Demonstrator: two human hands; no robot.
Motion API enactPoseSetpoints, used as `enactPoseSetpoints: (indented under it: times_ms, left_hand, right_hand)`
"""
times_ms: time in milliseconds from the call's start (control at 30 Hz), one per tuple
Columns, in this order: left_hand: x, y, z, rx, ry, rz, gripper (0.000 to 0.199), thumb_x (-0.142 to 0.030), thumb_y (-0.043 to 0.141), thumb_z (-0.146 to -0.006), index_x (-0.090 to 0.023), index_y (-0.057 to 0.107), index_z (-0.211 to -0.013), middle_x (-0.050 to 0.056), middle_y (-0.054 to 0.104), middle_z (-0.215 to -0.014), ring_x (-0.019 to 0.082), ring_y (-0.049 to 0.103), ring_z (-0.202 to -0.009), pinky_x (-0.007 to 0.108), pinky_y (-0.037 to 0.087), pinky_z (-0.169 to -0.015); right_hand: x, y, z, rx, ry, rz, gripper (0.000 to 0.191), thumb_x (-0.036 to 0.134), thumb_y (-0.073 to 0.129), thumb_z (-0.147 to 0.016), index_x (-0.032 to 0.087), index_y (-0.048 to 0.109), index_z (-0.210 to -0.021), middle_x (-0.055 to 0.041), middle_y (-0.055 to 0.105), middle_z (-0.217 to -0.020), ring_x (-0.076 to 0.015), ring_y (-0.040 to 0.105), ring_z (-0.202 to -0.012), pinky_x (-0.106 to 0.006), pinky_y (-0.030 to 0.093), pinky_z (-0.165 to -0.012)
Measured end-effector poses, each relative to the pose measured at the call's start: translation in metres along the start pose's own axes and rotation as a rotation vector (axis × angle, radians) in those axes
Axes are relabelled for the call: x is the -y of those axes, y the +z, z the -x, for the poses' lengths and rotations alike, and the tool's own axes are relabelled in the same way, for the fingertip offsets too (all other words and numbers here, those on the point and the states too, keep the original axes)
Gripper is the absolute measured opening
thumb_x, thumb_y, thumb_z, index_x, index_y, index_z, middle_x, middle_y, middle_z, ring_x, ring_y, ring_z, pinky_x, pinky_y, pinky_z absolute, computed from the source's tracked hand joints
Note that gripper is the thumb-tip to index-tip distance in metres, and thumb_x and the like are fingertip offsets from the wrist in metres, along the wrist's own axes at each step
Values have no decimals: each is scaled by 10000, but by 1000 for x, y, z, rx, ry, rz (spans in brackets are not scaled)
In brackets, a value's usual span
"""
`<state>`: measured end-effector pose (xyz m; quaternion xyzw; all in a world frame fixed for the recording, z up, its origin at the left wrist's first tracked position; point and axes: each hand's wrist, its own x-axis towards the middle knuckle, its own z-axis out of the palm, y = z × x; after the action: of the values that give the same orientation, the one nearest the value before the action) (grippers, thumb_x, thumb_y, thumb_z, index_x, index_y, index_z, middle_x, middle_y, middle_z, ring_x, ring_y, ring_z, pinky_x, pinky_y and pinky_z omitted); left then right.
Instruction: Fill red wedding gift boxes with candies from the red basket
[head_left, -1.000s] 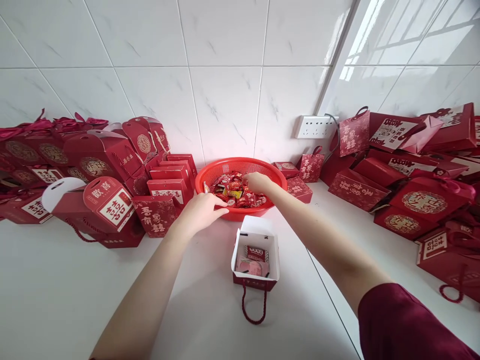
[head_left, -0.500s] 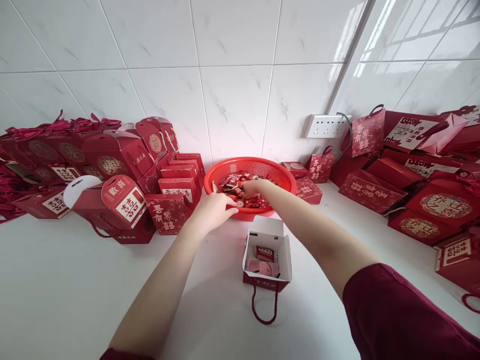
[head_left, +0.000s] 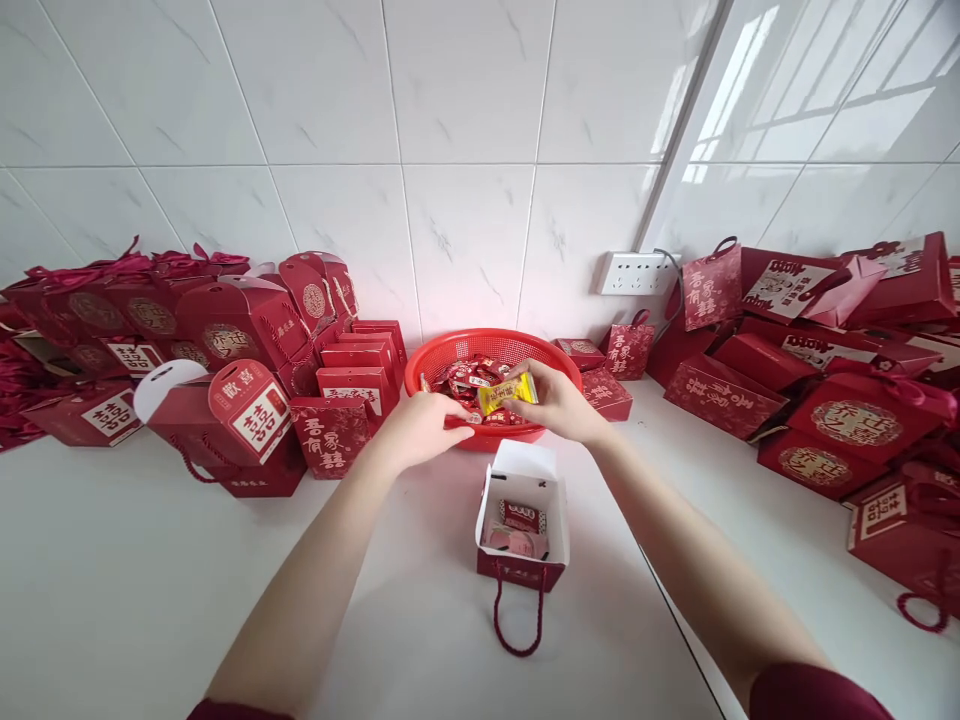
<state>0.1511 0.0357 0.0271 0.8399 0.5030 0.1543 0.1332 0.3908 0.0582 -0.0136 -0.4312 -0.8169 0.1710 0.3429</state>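
Observation:
A yellow-wrapped candy is pinched in my right hand, above the front right part of a red plastic basket. Red-wrapped candies fill the basket. At its front left rim is my left hand, thumb and fingers apart, with nothing visible between them. Nearer to me stands an open red gift box with a white inside and a rope handle hanging forward. Inside it lie a dark red packet and a pink packet.
Red gift boxes are stacked along the left, with flat red boxes beside the basket. More boxes pile up on the right. A white power strip is on the tiled wall. A dark seam crosses the white table.
My right hand has come up out of the candies with the yellow-wrapped candy in its fingers. My left hand stays at the rim. The view has tilted and shifted slightly.

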Motion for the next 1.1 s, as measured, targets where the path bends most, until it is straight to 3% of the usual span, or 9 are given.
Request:
enactPoseSetpoints:
  times_ms: [100, 167, 367, 567, 700, 867, 1100]
  left_hand:
    - [-10, -17, 10, 4, 40, 202, 397, -508, 642, -857, -249, 733, -1143, 33, 766, -928, 202, 681, -793, 313, 530, -734]
    - [-20, -25, 18, 35, 83, 362, 383, -502, 658, -858, -239, 725, -1128, 23, 755, -930, 177, 670, -807, 288, 529, -743]
    - [-49, -19, 29, 101, 101, 701, 308, -465, 627, -903, -173, 720, -874, 54, 742, -926, 208, 683, -943, 318, 543, -855]
    - [-58, -7, 26, -36, 131, 913, 213, -383, 691, -885, -176, 737, -892, 30, 739, -917, 148, 672, -857, 252, 541, -801]
    - [-56, -6, 24, -132, 176, 918, 202, -360, 692, -890, -167, 727, -844, 9, 708, -844, 121, 644, -794, 213, 516, -735]
    - [-54, -10, 28, -70, 182, 779, 250, -392, 667, -902, -160, 707, -820, 7, 664, -806, 128, 611, -785, 217, 488, -698]
    - [-58, -15, 34, -85, 293, 602, 343, -363, 637, -921, -142, 557, -671, -39, 439, -648, 68, 407, -619, 198, 344, -553]
  right_hand:
    - [15, -2, 31, -111, -166, -423, 290, 364, 662, -885, 217, 513, -1086, -70, 652, -1071, -192, 640, -917, -332, 531, -785]
    - [27, -4, 42, -164, -252, -561, 274, 305, 711, -867, 228, 546, -1071, -69, 651, -1092, -197, 638, -972, -357, 532, -842]
    - [52, -15, 52, -282, -403, -403, 243, 257, 742, -845, 243, 588, -1032, -62, 664, -1069, -225, 628, -1040, -415, 531, -914]
    - [60, -16, 56, -405, -419, -255, 218, 219, 708, -862, 240, 571, -1030, -61, 659, -1035, -214, 628, -976, -378, 536, -840]
    - [65, -14, 58, -329, -378, -232, 199, 231, 693, -869, 226, 549, -1005, -61, 642, -1027, -210, 617, -941, -354, 526, -786]
    - [73, -17, 63, -222, -325, -301, 73, 201, 632, -920, 204, 559, -914, -23, 639, -908, -163, 603, -833, -312, 492, -760]
    - [79, -19, 68, -44, -173, -763, 167, 199, 688, -901, 202, 524, -935, -3, 558, -921, -136, 569, -824, -306, 506, -782]
